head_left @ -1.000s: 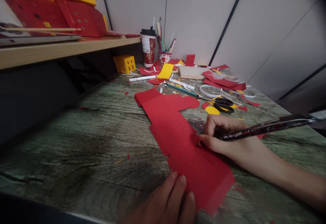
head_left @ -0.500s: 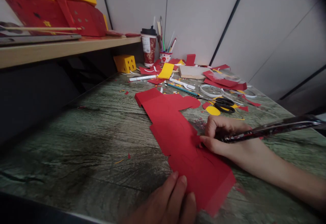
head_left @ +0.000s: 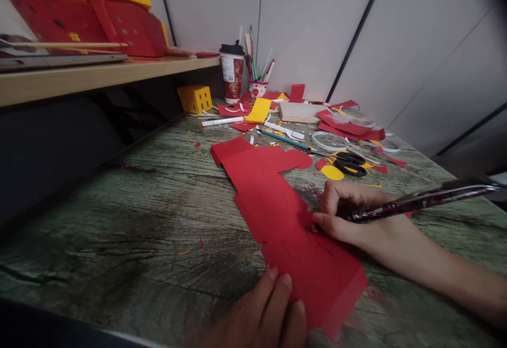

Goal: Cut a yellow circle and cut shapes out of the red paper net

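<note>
Barely moved since earlier frame. Pinching black pen (head_left: 420,200) in right grip (head_left: 372,234); steadying red cardstock cutout (head_left: 273,205) under unclenched left grip (head_left: 259,319). Likely light, crease-prone: hold flat near edges.

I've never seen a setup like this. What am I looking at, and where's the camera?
There's no machine here: these are a person's bare hands. All the pictures come from one camera worn on the head, looking forward and down. The right hand holds a dark pen at a piece of red paper; the left hand rests at the paper's near end. Farther back on the table are scissors, paper scraps and a lidded cup.
</note>
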Demonstrator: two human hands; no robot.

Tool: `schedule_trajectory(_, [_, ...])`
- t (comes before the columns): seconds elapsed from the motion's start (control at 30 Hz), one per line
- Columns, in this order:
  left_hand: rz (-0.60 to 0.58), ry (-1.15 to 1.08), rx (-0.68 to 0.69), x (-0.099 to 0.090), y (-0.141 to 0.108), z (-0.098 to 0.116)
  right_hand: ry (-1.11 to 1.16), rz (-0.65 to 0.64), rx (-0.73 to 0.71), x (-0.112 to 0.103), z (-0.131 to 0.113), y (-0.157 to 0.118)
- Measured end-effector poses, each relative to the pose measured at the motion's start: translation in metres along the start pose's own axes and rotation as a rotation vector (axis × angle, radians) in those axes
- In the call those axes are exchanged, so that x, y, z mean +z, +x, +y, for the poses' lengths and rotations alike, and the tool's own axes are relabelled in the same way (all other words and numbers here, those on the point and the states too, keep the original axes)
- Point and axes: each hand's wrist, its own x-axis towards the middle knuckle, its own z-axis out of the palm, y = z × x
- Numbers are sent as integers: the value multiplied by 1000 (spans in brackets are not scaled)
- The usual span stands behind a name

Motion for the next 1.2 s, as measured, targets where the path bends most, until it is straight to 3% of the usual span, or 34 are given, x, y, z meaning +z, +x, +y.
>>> schedule_trajectory(0.4, [92,47,-99,4,0,5,19,-12,-6,0,1,1])
schedule_trajectory(0.7, [12,27,-49,3,-2,5,50,-33,11,0,0,-2])
schedule_trajectory(0.83, [79,49,-127,3,-1,6,29,-23,-2,1,1,-1])
schedule_trajectory(1.2, [96,51,-130,4,1,6,53,-56,13,0,1,-3])
